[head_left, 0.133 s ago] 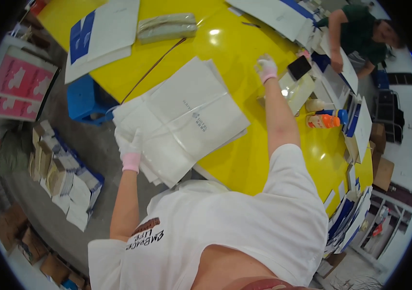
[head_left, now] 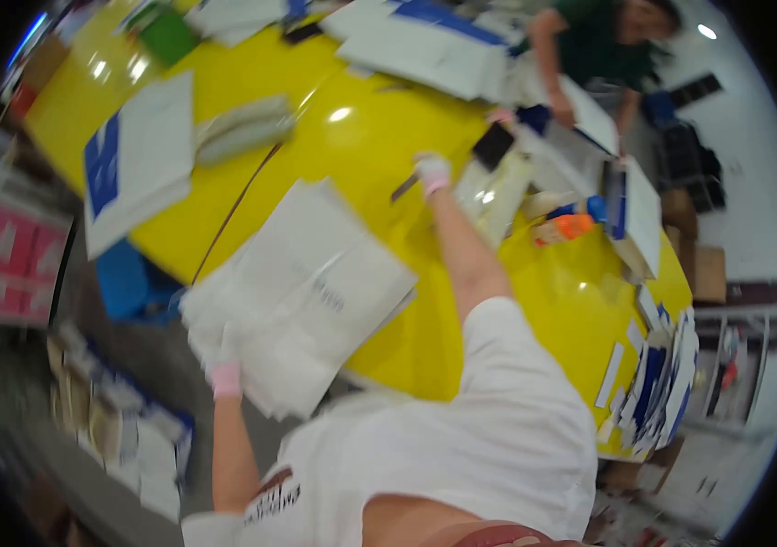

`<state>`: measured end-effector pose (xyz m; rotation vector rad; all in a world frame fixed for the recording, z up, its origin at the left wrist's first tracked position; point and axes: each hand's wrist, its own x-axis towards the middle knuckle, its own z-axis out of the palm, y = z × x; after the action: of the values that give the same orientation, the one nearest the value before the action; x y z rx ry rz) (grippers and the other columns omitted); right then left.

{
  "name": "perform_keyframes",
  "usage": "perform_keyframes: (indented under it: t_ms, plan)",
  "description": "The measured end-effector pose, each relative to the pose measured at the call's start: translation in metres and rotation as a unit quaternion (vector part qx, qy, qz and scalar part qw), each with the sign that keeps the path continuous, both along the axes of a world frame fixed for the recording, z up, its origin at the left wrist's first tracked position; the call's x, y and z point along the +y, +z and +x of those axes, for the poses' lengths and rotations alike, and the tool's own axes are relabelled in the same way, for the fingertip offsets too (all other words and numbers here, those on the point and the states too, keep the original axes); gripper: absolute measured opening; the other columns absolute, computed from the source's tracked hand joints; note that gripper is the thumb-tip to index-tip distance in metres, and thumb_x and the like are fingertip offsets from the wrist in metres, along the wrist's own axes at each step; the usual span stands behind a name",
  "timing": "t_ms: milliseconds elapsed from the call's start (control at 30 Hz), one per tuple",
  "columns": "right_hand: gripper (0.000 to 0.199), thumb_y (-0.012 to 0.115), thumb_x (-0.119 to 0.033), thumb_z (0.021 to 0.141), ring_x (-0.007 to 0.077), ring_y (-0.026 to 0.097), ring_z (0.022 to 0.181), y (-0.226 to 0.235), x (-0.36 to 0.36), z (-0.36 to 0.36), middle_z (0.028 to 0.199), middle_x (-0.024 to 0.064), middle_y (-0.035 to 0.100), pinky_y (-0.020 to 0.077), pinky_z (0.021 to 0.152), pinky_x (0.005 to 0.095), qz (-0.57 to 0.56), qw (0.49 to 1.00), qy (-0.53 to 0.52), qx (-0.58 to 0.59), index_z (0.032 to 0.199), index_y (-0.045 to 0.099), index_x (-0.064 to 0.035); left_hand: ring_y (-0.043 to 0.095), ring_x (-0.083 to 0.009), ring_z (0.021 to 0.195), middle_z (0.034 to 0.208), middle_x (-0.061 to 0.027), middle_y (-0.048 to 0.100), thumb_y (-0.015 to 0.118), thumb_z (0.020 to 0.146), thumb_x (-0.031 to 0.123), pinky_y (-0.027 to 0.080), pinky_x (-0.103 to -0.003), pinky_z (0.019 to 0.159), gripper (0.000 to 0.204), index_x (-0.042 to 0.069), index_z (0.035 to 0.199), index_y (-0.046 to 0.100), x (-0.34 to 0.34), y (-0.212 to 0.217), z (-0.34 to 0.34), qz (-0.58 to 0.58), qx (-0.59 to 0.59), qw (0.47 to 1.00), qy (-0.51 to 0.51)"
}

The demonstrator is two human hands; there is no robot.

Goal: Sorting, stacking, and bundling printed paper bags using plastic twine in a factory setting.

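Observation:
A bundle of flat white printed sheets lies slanted at the table's near edge, with a shiny clear band across it. My left hand, in a white glove with a pink cuff, grips its left edge; blur softens the fingers, and those beneath are hidden. Beyond the bundle's right side, my gloved right hand is closed around a dark, narrow, knife-like tool. The tool points down and left, just above the yellow table, apart from the bundle.
A black phone rests on a pale pack right of my right hand. Bottles stand nearby. White boards and a wrapped bundle lie far left. A blue stool stands below. A co-worker handles boards.
The tool now shows in my right hand, turned down and left. The whole view has swung, shifting the bundle and table left and lower. My left hand stays on the bundle's edge.

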<state>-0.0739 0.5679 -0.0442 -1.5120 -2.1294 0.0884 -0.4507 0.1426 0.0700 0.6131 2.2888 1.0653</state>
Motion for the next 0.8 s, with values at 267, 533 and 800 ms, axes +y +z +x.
perform_keyframes:
  t_ms: [267, 533, 800]
  plan:
    - [0.008, 0.054, -0.014, 0.072, 0.0180, 0.055, 0.056, 0.081, -0.040, -0.058, 0.061, 0.0038, 0.056, 0.0463, 0.051, 0.0322, -0.339, 0.646, -0.254, 0.635, 0.075, 0.058, -0.0083, 0.031, -0.0311, 0.128, 0.139, -0.0203, 0.027, 0.065, 0.078, 0.036, 0.028, -0.036, 0.105, 0.084, -0.002, 0.137, 0.019, -0.015, -0.003, -0.008, -0.032, 0.059, 0.998, 0.007]
    - [0.052, 0.043, -0.057, 0.085, 0.0176, 0.052, 0.048, 0.086, -0.037, -0.090, 0.060, 0.0070, 0.054, 0.0446, 0.047, 0.0318, -0.318, 0.739, -0.260, 0.534, 0.089, 0.057, -0.0065, 0.030, -0.0315, 0.128, 0.139, -0.0206, 0.028, 0.065, 0.077, 0.037, 0.028, -0.036, 0.105, 0.085, -0.001, 0.137, 0.018, -0.020, 0.001, -0.011, -0.066, 0.067, 0.995, 0.022]
    - [0.059, 0.027, -0.050, 0.093, 0.0249, 0.039, 0.122, 0.098, -0.074, -0.126, 0.132, 0.0079, 0.044, 0.0298, 0.102, 0.0327, -0.502, 0.835, 0.092, 0.207, 0.135, 0.035, -0.0098, 0.036, -0.0220, 0.124, 0.139, -0.0082, 0.034, 0.045, 0.087, 0.053, 0.029, -0.032, 0.104, 0.071, 0.006, 0.136, 0.029, -0.034, -0.025, -0.036, 0.181, -0.378, 0.893, 0.167]
